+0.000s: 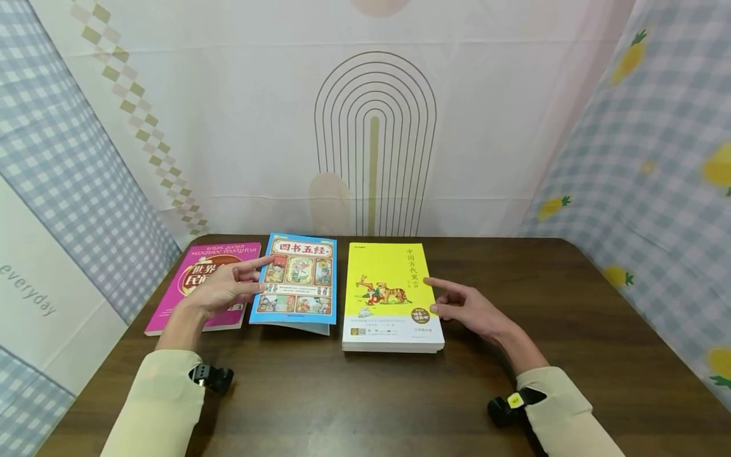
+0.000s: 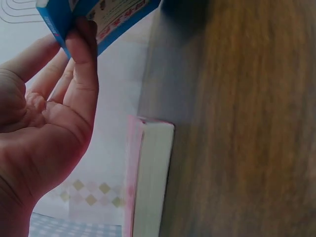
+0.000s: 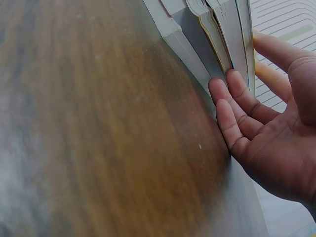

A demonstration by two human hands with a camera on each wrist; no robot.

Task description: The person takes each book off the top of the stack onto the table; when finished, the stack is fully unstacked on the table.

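Observation:
A blue picture-covered book (image 1: 299,279) is tilted above the table in the head view. My left hand (image 1: 219,289) pinches its left edge; in the left wrist view the fingers (image 2: 81,59) lie against the blue book (image 2: 126,15). Right of it is a yellow book (image 1: 388,285), on top of a stack. Against the stack's right side rests my right hand (image 1: 471,311). The right wrist view has those fingertips (image 3: 224,106) touching the edges of several stacked books (image 3: 217,39), without curling round them.
A magenta book (image 1: 225,320) lies on the brown table (image 1: 297,393) at the left, partly behind my left hand. A patterned cloth (image 1: 257,127) hangs behind the table's far edge. Checked cloth (image 1: 645,165) hangs along the right side.

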